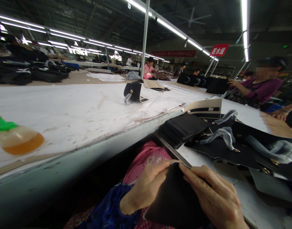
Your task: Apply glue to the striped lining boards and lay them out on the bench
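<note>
A flat black panel (176,200) is held over my lap, its upper corner between my two hands. My left hand (146,184) pinches the panel's left edge near that corner, thumb and fingers pressed together. On the other side my right hand (212,190) grips the right edge, its fingers lying across the black surface towards the tip. A small whitish bit shows at the corner between my fingertips. Just beyond my hands, a stack of black pieces (186,127) rests on the right-hand table.
Black panels (246,143) with wrapped handles and gold rings cover the right table. A bottle of amber liquid (22,140) and a black folded piece (133,92) stand on the white-covered table (76,108). A person in purple (262,86) works at the right.
</note>
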`<state>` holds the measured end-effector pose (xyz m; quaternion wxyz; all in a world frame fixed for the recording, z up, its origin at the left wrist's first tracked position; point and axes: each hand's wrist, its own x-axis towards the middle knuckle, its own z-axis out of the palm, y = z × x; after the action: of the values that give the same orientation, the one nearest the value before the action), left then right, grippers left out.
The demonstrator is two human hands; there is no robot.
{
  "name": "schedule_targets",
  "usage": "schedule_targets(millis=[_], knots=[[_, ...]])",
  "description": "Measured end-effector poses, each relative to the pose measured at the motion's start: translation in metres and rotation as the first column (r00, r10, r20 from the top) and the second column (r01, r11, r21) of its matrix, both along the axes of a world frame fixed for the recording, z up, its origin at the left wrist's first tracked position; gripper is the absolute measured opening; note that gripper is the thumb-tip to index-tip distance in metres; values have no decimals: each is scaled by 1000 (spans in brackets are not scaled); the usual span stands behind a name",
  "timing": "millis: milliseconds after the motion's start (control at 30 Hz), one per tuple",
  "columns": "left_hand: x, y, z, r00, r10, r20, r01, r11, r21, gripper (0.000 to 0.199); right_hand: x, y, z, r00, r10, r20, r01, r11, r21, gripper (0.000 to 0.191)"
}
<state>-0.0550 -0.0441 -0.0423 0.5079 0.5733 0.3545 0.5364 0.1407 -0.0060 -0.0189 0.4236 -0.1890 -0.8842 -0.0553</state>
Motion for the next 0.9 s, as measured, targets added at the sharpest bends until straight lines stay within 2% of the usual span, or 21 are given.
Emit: schedule_targets(millis=[133, 367, 667, 833, 900], knots=[[0, 1, -1, 1000, -4, 8, 4, 1000, -2, 34, 2, 1, 2, 999, 41, 33, -41, 999, 1, 42], [-1, 2, -1, 999, 2, -32, -1, 1000, 31, 35, -2, 2, 0, 1000, 3, 20, -3, 1000, -9, 39], [-4, 4, -5, 999, -3, -33, 3, 1000, -17, 34, -4, 0, 1, 998, 8, 54, -7, 1000, -20, 41], [-3, 0, -6, 991, 107, -85, -107, 994, 2, 44, -4, -1, 2, 998, 4, 70, -3, 1000, -17, 36], [0, -2, -4, 988, 107, -108, -104, 994, 29, 49, -5, -2, 2, 997, -1, 78, 2, 1000, -15, 33]])
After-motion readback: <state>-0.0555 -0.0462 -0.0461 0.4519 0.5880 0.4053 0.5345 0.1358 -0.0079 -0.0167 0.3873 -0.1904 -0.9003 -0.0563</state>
